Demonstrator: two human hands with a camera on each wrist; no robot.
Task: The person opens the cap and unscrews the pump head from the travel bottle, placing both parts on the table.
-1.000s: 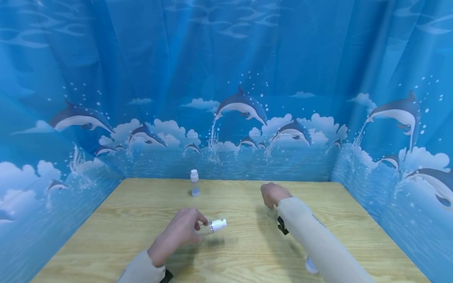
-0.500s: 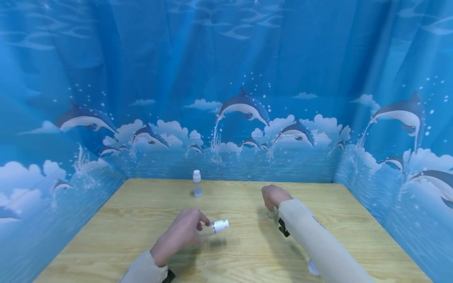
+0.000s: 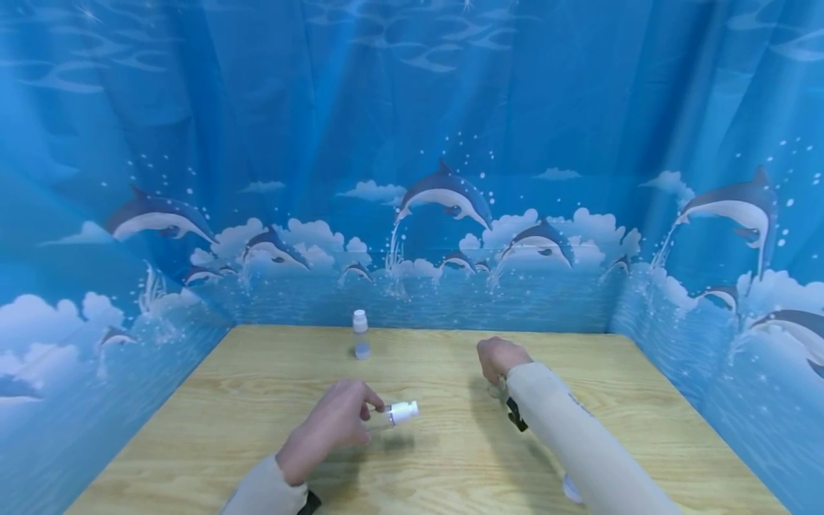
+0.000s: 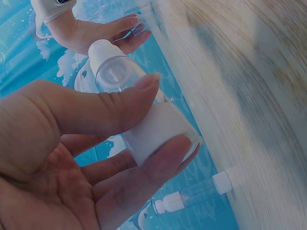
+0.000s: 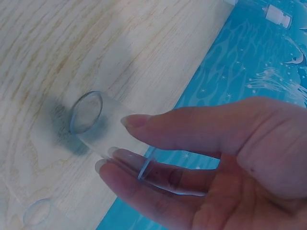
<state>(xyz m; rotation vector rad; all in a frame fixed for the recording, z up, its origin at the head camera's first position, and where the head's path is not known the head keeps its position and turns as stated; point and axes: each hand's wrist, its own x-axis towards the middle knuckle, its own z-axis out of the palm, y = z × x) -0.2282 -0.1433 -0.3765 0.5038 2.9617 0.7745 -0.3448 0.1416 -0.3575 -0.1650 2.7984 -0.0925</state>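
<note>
A blue dolphin-print curtain point(image 3: 386, 107) rises behind the far edge and both side edges of the wooden desk point(image 3: 193, 400). Above the desk's middle, the left hand point(image 3: 328, 418) pinches a bottle point(image 3: 402, 413) between thumb and fingers, its white top pointing toward the right edge, while the right hand point(image 3: 502, 356), farther toward the far right corner, pinches a clear tube point(image 5: 114, 120) likewise. A second bottle point(image 3: 360, 336) stands near the far edge, and a small white piece point(image 3: 571, 489), partly hidden by the right sleeve point(image 3: 573, 429), lies toward the near right corner.
</note>
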